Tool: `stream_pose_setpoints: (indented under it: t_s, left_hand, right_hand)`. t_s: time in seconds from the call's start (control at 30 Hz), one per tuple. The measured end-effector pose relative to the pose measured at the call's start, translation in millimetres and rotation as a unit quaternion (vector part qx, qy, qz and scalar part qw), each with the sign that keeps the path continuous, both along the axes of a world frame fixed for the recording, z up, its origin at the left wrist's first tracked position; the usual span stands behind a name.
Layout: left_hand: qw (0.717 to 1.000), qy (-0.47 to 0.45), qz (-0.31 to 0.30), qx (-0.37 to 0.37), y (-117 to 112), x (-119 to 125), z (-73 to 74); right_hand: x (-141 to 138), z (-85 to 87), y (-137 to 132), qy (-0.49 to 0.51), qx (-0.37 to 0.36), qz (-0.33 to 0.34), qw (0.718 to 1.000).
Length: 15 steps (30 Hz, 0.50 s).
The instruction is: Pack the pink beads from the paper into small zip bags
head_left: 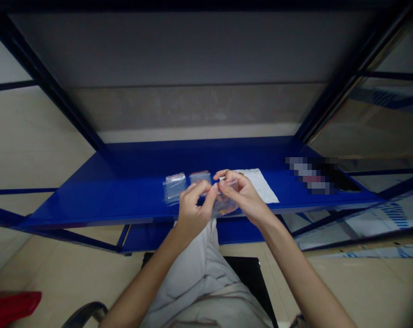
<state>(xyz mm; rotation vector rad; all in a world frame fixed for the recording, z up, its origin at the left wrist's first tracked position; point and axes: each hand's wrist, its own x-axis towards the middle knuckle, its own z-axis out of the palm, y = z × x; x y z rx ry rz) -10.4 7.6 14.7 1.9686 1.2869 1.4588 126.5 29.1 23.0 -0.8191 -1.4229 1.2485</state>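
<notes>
Grey trousers (pixel 196 278) sit nearest, before the blue shelf (pixel 107 191), at whose front edge your left hand (pixel 193 208) and right hand (pixel 243 193) pinch the clear bag (pixel 226 207) near its top, so hold both grips level and light.

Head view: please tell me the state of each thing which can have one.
Clear bag, held; whether sealed, unclear
Left hand, pinching clear bag
Right hand, pinching clear bag
Left-side bags, lying flat
Middle bags, partly hidden
White sheet, spread, partly covered
</notes>
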Motion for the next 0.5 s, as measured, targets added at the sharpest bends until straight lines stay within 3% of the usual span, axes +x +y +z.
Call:
stream_pose_setpoints:
  t_s: [0.2, 0.5]
  left_hand:
    - [1.000, 0.004, -0.012, 0.002, 0.4, -2.4, 0.1]
    - [1.000, -0.023, 0.003, -0.002, 3.0, -5.8, -5.1]
  right_hand:
    - [0.4, 2.6, -2.0, 0.014, -0.027, 0.019, 0.999]
    - [4.1, -5.8, 5.9, -0.025, 0.035, 0.000, 0.999]
